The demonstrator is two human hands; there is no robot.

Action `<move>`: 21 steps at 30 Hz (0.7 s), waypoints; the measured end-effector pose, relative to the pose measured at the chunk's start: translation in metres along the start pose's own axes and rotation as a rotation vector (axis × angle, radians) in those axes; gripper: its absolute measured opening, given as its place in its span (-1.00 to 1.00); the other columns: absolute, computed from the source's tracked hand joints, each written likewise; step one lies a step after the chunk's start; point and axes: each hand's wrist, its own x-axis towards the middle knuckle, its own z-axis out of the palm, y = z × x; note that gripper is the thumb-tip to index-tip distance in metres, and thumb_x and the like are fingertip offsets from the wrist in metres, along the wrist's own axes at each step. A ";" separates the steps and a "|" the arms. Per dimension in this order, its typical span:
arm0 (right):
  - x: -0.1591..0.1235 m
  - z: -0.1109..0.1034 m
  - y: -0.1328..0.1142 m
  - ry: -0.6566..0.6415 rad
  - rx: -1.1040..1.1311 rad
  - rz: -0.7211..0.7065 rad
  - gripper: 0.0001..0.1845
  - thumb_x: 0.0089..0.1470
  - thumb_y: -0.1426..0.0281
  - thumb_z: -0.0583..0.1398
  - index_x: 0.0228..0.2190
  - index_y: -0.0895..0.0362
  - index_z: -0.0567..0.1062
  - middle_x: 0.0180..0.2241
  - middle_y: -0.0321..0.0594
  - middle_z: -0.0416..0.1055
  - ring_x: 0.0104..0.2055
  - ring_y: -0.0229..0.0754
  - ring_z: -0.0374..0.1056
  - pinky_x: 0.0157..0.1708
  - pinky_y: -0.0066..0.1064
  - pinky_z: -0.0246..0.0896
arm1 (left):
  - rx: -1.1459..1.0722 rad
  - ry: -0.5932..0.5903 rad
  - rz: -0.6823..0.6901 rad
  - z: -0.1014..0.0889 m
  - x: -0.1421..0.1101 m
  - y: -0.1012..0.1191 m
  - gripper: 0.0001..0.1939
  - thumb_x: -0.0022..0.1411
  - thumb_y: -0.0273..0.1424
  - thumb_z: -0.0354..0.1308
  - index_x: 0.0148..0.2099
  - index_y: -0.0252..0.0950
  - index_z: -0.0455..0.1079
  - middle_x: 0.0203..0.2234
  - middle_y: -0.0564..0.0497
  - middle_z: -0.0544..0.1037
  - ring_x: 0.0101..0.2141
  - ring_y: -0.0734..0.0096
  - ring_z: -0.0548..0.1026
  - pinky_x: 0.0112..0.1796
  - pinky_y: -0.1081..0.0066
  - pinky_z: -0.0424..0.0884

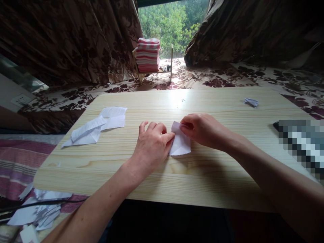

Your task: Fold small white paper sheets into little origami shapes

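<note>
A small creased piece of white paper (181,143) lies on the wooden table between my two hands. My left hand (153,143) is at its left edge, fingers curled, with the thumb against the paper. My right hand (202,130) pinches the upper right edge between thumb and fingers. Just what the left fingertips do under the hand is partly hidden. Further off to the right sits a small folded paper piece (251,102), apart from both hands.
Loose paper strips (87,130) overlap at the table's left side. More paper scraps (47,209) and a black cable (68,201) lie below the left edge. A blurred-out object (301,145) is at the right. Behind the table (141,101), a small rack (171,64) bears folded pink-and-white cloths (148,55).
</note>
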 end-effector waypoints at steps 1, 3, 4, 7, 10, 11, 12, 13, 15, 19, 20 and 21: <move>0.000 0.000 0.000 -0.004 0.003 0.008 -0.81 0.01 0.38 0.11 -0.53 0.14 0.49 -0.59 -0.26 0.38 -0.56 -0.28 0.17 -0.54 -0.47 -0.05 | 0.007 0.001 0.003 0.000 0.000 0.000 -0.77 0.26 -0.35 0.02 -0.21 -0.15 0.53 -0.34 -0.01 0.48 -0.24 0.28 0.36 0.00 0.04 0.11; 0.000 -0.001 -0.001 -0.012 0.000 0.016 -0.81 0.01 0.38 0.10 -0.52 0.13 0.49 -0.59 -0.27 0.38 -0.55 -0.28 0.17 -0.54 -0.46 -0.05 | 0.019 0.006 0.012 0.000 0.000 0.000 -0.77 0.26 -0.36 0.02 -0.20 -0.15 0.52 -0.34 -0.02 0.49 -0.24 0.27 0.35 0.01 0.01 0.10; 0.000 -0.001 -0.001 -0.014 -0.002 0.016 -0.80 0.01 0.38 0.10 -0.52 0.13 0.49 -0.58 -0.26 0.38 -0.55 -0.28 0.17 -0.53 -0.46 -0.05 | 0.024 0.007 0.014 -0.001 0.000 0.000 -0.77 0.26 -0.36 0.02 -0.19 -0.15 0.52 -0.34 -0.02 0.49 -0.24 0.27 0.35 0.02 0.00 0.10; 0.001 -0.002 -0.003 -0.020 0.021 0.017 -0.80 0.02 0.36 0.10 -0.49 0.13 0.51 -0.53 -0.25 0.40 -0.52 -0.27 0.21 -0.52 -0.46 -0.03 | 0.036 -0.005 0.019 -0.001 0.000 -0.001 -0.77 0.25 -0.39 0.02 -0.18 -0.14 0.51 -0.34 -0.03 0.48 -0.24 0.26 0.35 0.02 -0.03 0.09; 0.004 0.000 -0.005 -0.024 0.075 0.001 -0.81 -0.01 0.35 0.12 -0.42 0.13 0.53 -0.45 -0.23 0.42 -0.46 -0.27 0.25 -0.49 -0.47 0.00 | 0.043 -0.029 0.024 -0.003 0.000 -0.001 -0.76 0.23 -0.43 0.03 -0.18 -0.12 0.51 -0.35 -0.02 0.47 -0.23 0.25 0.35 0.03 -0.05 0.09; 0.005 0.000 -0.005 -0.023 0.084 -0.005 -0.82 -0.04 0.38 0.12 -0.43 0.13 0.53 -0.44 -0.23 0.41 -0.46 -0.27 0.25 -0.49 -0.47 0.00 | 0.042 -0.033 0.028 -0.003 0.000 -0.001 -0.76 0.23 -0.44 0.03 -0.18 -0.11 0.51 -0.35 -0.01 0.47 -0.23 0.25 0.35 0.04 -0.05 0.08; 0.006 0.001 -0.005 -0.022 0.087 -0.011 -0.83 -0.06 0.41 0.12 -0.45 0.13 0.52 -0.44 -0.23 0.41 -0.46 -0.27 0.24 -0.49 -0.47 0.00 | 0.040 -0.034 0.030 -0.003 0.000 -0.001 -0.76 0.22 -0.45 0.03 -0.18 -0.12 0.51 -0.35 -0.01 0.47 -0.23 0.25 0.35 0.04 -0.05 0.08; 0.007 0.002 -0.005 -0.023 0.089 -0.016 -0.85 -0.09 0.43 0.12 -0.49 0.14 0.51 -0.44 -0.23 0.40 -0.47 -0.28 0.23 -0.50 -0.48 0.00 | 0.037 -0.033 0.033 -0.004 -0.001 -0.001 -0.76 0.22 -0.46 0.04 -0.19 -0.12 0.51 -0.34 -0.01 0.47 -0.23 0.26 0.35 0.05 -0.06 0.07; 0.008 0.003 -0.003 -0.020 0.107 -0.017 -0.86 -0.10 0.47 0.11 -0.54 0.16 0.48 -0.44 -0.23 0.40 -0.47 -0.30 0.23 -0.49 -0.48 0.02 | 0.031 -0.029 0.035 -0.005 -0.002 -0.001 -0.76 0.22 -0.46 0.03 -0.21 -0.13 0.52 -0.34 -0.01 0.47 -0.23 0.27 0.35 0.06 -0.07 0.06; 0.007 0.003 -0.002 -0.009 0.196 -0.019 -0.83 -0.09 0.51 0.09 -0.48 0.18 0.51 -0.38 -0.21 0.42 -0.41 -0.28 0.28 -0.45 -0.49 0.07 | 0.023 -0.024 0.036 -0.006 -0.005 0.000 -0.77 0.25 -0.39 0.02 -0.20 -0.15 0.51 -0.35 -0.02 0.47 -0.23 0.27 0.36 0.06 -0.08 0.05; 0.006 0.002 -0.002 -0.012 0.218 -0.025 -0.82 -0.09 0.52 0.10 -0.46 0.18 0.51 -0.38 -0.21 0.43 -0.40 -0.27 0.29 -0.45 -0.49 0.08 | 0.023 -0.026 0.037 -0.007 -0.005 0.000 -0.77 0.26 -0.38 0.01 -0.19 -0.15 0.51 -0.35 -0.02 0.47 -0.23 0.27 0.36 0.06 -0.08 0.05; 0.005 0.001 -0.002 -0.019 0.238 -0.035 -0.81 -0.09 0.52 0.10 -0.45 0.17 0.52 -0.39 -0.22 0.44 -0.40 -0.27 0.29 -0.45 -0.49 0.08 | 0.026 -0.031 0.037 -0.007 -0.005 0.000 -0.77 0.26 -0.37 0.01 -0.19 -0.15 0.51 -0.35 -0.02 0.47 -0.23 0.27 0.36 0.06 -0.09 0.05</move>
